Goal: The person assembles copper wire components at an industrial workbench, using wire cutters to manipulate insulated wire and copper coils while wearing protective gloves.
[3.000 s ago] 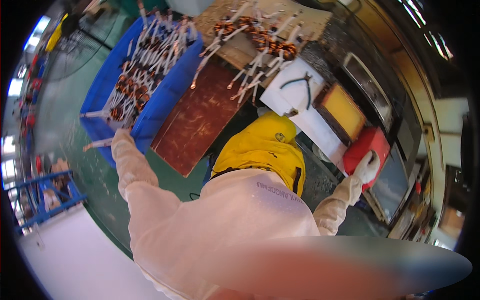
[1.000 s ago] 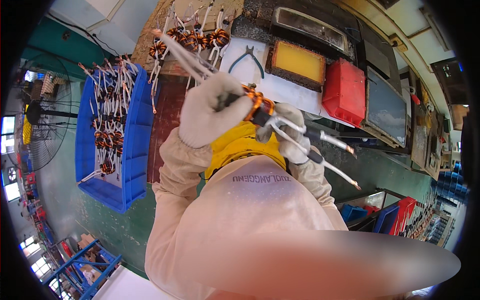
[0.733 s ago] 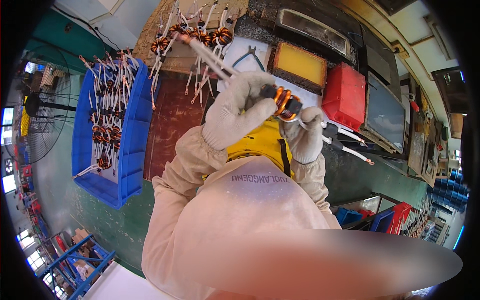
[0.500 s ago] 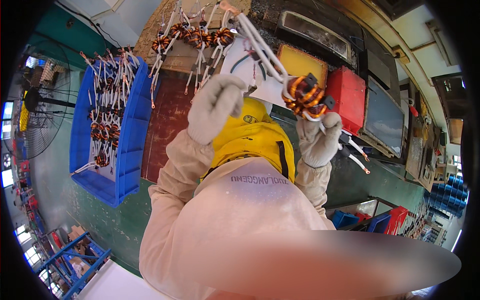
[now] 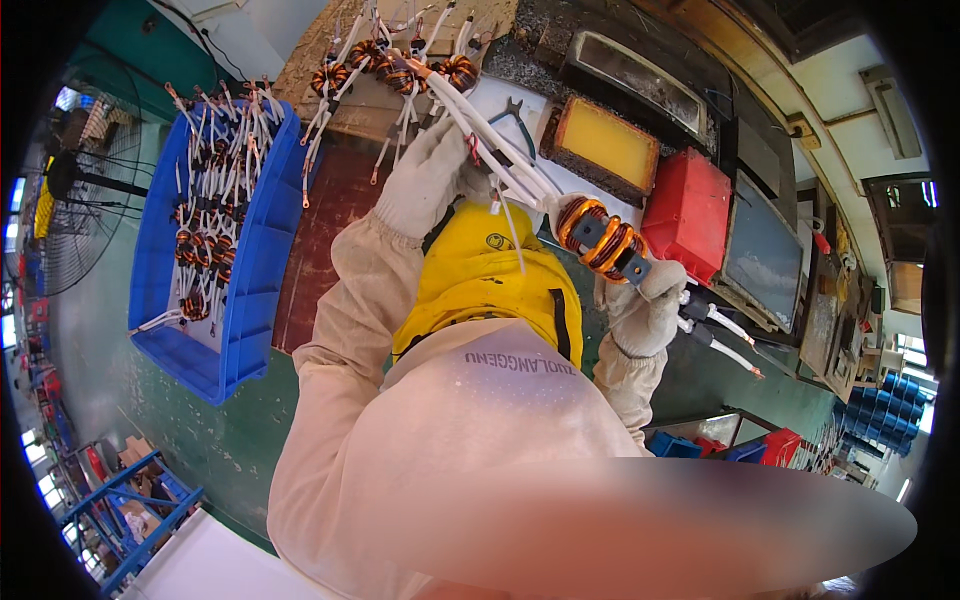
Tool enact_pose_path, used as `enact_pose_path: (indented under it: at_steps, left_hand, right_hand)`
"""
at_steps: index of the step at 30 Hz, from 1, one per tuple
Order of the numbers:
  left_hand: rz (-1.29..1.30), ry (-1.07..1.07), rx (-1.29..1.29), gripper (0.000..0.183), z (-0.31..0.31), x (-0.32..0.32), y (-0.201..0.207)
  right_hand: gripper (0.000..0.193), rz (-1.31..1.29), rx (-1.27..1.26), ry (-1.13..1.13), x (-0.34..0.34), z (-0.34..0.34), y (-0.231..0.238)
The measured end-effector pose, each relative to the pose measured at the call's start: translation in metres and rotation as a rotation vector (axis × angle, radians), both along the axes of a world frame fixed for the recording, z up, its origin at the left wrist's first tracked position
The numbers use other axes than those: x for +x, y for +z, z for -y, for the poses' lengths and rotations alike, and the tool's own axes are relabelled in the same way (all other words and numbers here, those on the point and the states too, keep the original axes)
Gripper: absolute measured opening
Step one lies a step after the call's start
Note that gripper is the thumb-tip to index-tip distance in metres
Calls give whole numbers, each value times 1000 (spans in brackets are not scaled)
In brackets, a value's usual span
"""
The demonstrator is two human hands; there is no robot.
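Observation:
A copper-wound toroidal coil (image 5: 603, 238) with black blocks and long white leads (image 5: 500, 150) is held up before my body. My right hand (image 5: 645, 308), in a pale work glove, is closed around its lower end; short leads with bare copper ends stick out past that hand. At the far end of the long leads, my gloved left hand (image 5: 425, 180) has its fingers bent against them, seemingly pinching them; its fingertips are partly hidden. A thin white wire (image 5: 515, 235) hangs down beside it, in front of the yellow apron.
Several similar coils (image 5: 400, 72) lie on the bench at the back. Cutting pliers (image 5: 515, 122) rest on a white sheet next to a yellow-filled tray (image 5: 607, 145) and a red bin (image 5: 688, 215). At left stand a blue crate (image 5: 255, 290) of coils and a fan (image 5: 65, 190).
My left hand has moved up and right to the long white leads. The coil has turned and dropped slightly in my right hand, its leads swinging lower.

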State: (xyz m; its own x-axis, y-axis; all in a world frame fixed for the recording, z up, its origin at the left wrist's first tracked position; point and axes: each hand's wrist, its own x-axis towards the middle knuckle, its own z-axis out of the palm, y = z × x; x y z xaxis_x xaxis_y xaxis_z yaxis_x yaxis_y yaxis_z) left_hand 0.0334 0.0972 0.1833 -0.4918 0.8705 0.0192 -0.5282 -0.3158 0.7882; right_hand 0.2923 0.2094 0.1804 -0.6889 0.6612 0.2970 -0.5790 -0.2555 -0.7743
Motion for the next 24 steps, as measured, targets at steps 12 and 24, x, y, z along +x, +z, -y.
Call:
enact_pose_path:
  at_steps: [12,24]
  left_hand:
    - [190,-112,111,30,0,16,13]
    - [163,-201,49,27,-11,26,14]
  right_hand:
    - [32,-128,-88,29,-8,1,5]
    - [31,-136,-146,124,-11,-2,8]
